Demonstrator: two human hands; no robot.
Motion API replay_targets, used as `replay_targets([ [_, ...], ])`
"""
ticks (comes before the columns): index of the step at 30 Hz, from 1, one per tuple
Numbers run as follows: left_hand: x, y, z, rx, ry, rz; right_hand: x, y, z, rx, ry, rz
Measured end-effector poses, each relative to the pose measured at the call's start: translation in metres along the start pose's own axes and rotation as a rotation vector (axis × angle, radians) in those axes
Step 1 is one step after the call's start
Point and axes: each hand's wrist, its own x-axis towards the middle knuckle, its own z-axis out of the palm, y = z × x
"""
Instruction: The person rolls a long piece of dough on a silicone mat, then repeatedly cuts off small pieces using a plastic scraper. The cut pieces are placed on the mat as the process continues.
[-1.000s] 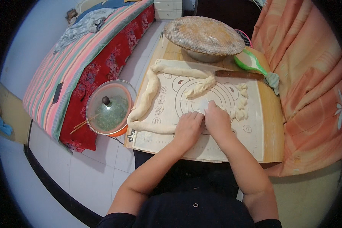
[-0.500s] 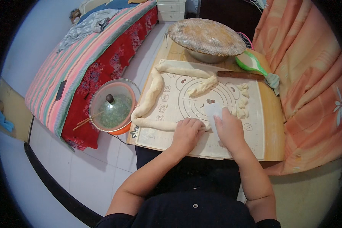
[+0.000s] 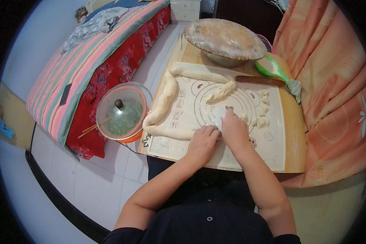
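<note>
— At the middle of the frame, what are your 2 hands doing?
— My left hand (image 3: pixel 205 140) curls, steadying the dough rope (image 3: pixel 166 106) on the mat (image 3: pixel 232 150); my right hand (image 3: pixel 233 129) presses a scraper (image 3: pixel 218 114) down, cutting.

a glass-lidded pot (image 3: pixel 123 112) stands by the striped bed (image 3: pixel 83 61), a covered bowl (image 3: pixel 225 40) beside a green scoop (image 3: pixel 272 68).

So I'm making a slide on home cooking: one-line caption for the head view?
Both hands, left hand and right hand, work a dough rope with a white scraper on a pastry mat.
</note>
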Motion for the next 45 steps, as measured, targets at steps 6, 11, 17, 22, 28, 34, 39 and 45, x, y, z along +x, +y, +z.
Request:
replay_targets([
  [6,0.006,-0.019,-0.018,0.038,-0.063,-0.072,0.007,0.008,-0.032,0.122,0.092,0.046],
  [11,0.009,-0.025,-0.017,0.045,-0.032,-0.155,-0.01,-0.011,-0.05,0.155,0.006,-0.033],
  [17,0.008,-0.025,-0.013,-0.01,0.021,-0.119,-0.008,-0.015,-0.03,0.12,-0.09,-0.005],
  [22,0.004,-0.025,-0.011,0.055,-0.035,-0.141,-0.001,-0.032,-0.007,0.009,-0.127,-0.009],
  [28,0.0,-0.035,-0.034,0.092,-0.014,-0.16,0.021,-0.024,0.001,0.028,-0.008,0.008],
  [34,-0.016,-0.031,-0.04,0.042,-0.034,-0.131,-0.004,-0.019,-0.037,0.143,0.021,-0.015],
  [39,-0.021,-0.027,-0.038,-0.016,-0.031,-0.156,-0.03,-0.033,-0.045,0.161,-0.053,-0.063],
  [45,-0.023,-0.026,-0.037,-0.02,0.014,-0.116,-0.029,-0.03,-0.025,0.123,-0.107,-0.073],
])
